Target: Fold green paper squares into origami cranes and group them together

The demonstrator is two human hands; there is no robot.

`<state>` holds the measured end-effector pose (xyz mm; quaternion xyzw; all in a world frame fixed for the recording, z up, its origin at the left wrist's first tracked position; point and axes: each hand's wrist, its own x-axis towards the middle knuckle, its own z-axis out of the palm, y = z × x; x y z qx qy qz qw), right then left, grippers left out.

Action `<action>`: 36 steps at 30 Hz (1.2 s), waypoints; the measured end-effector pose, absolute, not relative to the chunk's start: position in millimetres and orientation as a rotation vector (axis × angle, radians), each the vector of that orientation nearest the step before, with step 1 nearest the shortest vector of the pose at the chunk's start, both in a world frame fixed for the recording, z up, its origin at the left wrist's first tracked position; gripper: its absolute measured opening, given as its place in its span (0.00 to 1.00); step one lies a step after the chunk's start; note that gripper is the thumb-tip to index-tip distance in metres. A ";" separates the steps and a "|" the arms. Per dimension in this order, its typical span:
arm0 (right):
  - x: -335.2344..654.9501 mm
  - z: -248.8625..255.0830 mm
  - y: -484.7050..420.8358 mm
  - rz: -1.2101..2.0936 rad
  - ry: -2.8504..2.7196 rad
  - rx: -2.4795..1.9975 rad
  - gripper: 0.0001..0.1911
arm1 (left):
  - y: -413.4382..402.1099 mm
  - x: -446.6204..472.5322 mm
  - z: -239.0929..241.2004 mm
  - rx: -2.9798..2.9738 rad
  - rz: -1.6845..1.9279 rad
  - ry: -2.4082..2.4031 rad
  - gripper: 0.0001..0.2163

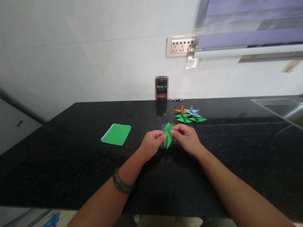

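Note:
A partly folded piece of green origami paper (pixel 168 136) is held upright above the dark countertop, pinched from both sides. My left hand (pixel 153 142) grips its left side between thumb and fingers. On the other side, my right hand (pixel 186 137) pinches its right edge, thumb in front. Some fingertips are hidden behind the paper. Just beyond my right hand lie several finished paper cranes: an orange crane (pixel 181 110), a light blue crane (pixel 192 111) and green cranes (pixel 198 119). Off to the left rests a stack of square paper (pixel 116 135), green on top with light blue showing at its edge.
The black speckled countertop (pixel 71 170) runs up to a pale wall. A dark, pixelated upright object (pixel 162 89) stands against the wall, with a beaded strand (pixel 176 100) beside it. A socket panel (pixel 181 46) is above. A sink edge (pixel 279 110) lies at the right.

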<state>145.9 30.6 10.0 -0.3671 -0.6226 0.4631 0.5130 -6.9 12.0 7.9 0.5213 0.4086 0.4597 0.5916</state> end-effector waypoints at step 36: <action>137.9 -6.0 26.6 0.564 -1.689 -1.115 0.01 | 16.3 -1.2 1.1 0.899 1.259 1.102 0.11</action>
